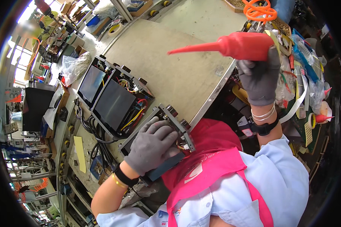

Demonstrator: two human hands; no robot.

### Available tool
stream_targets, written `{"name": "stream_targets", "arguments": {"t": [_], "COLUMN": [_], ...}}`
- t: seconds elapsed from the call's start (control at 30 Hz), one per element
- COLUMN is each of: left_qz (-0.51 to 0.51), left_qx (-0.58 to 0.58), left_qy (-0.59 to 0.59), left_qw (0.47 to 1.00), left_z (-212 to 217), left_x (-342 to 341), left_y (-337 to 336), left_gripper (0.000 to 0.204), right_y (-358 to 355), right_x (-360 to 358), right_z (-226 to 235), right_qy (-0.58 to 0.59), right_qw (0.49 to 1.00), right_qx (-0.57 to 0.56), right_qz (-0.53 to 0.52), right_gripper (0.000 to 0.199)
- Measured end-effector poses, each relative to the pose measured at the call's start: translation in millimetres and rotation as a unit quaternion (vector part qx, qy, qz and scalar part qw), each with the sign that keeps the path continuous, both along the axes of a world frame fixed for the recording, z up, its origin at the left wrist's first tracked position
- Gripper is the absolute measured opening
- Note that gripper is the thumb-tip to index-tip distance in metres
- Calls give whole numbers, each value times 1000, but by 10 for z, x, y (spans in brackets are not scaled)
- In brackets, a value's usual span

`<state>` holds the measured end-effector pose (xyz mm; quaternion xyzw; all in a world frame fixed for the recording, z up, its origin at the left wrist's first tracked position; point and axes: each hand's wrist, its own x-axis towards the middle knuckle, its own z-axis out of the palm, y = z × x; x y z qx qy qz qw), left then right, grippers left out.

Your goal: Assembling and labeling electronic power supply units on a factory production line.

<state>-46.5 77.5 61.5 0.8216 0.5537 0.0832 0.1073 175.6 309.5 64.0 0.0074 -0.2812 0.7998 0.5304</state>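
Note:
My right hand (259, 75), in a grey glove, is raised with its fingers wrapped round a red squeeze bottle (246, 44). The bottle lies almost level, its long tapered nozzle pointing left over the bench. Close to my apron, my gloved left hand (151, 145) grips the frame of a black electronic device housing (185, 133) with black knobs at one end. Part of this housing is hidden under the hand. Just beyond it stand two similar open devices (114, 105) with dark screens, bundled wires and a red and a yellow cable showing.
The pale workbench (159, 64) has a metal edge strip. Black cables (96, 130) lie left of the devices, near a yellow paper strip (79, 154). A clear plastic bag (75, 68) sits at the far left. Orange coiled hose (259, 11) hangs above cluttered bags at right.

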Motion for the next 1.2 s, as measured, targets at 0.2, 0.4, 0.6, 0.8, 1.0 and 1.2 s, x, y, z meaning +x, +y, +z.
{"name": "stream_targets", "arguments": {"t": [0.2, 0.4, 0.6, 0.8, 1.0, 1.2], "left_qz": [-1, -5, -12, -17, -12, -11], "left_qx": [0, -38, -40, -43, -71, -31], "left_qy": [-31, 15, -10, -4, 8, -67], "left_qw": [1000, 999, 999, 999, 997, 997], "left_z": [17, 42, -21, -6, 0, 138], "left_x": [6, 125, 112, 97, 115, -144], "left_y": [-93, -54, -43, 2, 3, -59], "left_gripper": [54, 50, 54, 56, 57, 55], "right_y": [-94, -172, -215, -207, -97, 178], "right_x": [-147, -240, -281, -332, -453, -851], "right_z": [-138, -126, -125, -124, 13, 537], "right_qy": [-10, -16, -99, -140, -106, -240], "right_qw": [999, 999, 994, 989, 994, 942], "right_qx": [-32, -27, -32, -13, -8, 218], "right_qz": [9, -4, -29, -47, -33, -87], "right_gripper": [34, 35, 37, 37, 33, 35]}}
